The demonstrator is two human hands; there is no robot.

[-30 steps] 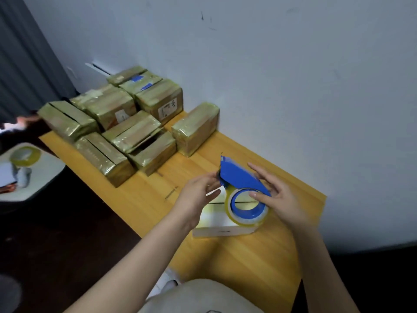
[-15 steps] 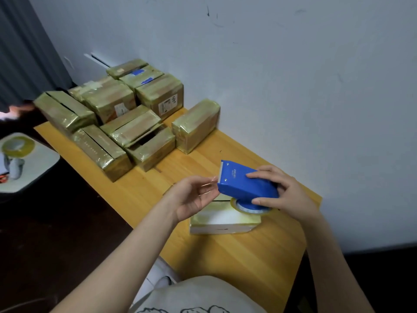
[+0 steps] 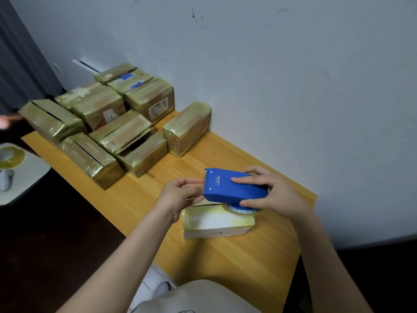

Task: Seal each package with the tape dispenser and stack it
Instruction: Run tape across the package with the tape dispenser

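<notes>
The tape dispenser [image 3: 234,188] is blue, with a flat top and two small screws at its front edge; it has a short white brand word on top (too small for me to read surely). Under it sits a roll of yellowish clear tape [image 3: 239,210]. The dispenser is held just above the white package [image 3: 214,222], at the near right of the wooden surface [image 3: 237,267]; this package is wrapped in shiny yellowish tape and shows a dark slit on top.

The right grip [image 3: 277,195] holds the dispenser, fingers lying over the top and thumb below, beside the roll. The left grip [image 3: 180,195] has curled fingers, and its fingertips pinch at the dispenser's front edge; if a tape end is between them, I cannot tell.

At the far left lie the brown packages [image 3: 101,123], close together; one has a white label [image 3: 159,107] with handwritten digits, perhaps "2490"; another has blue strips [image 3: 129,80].
</notes>
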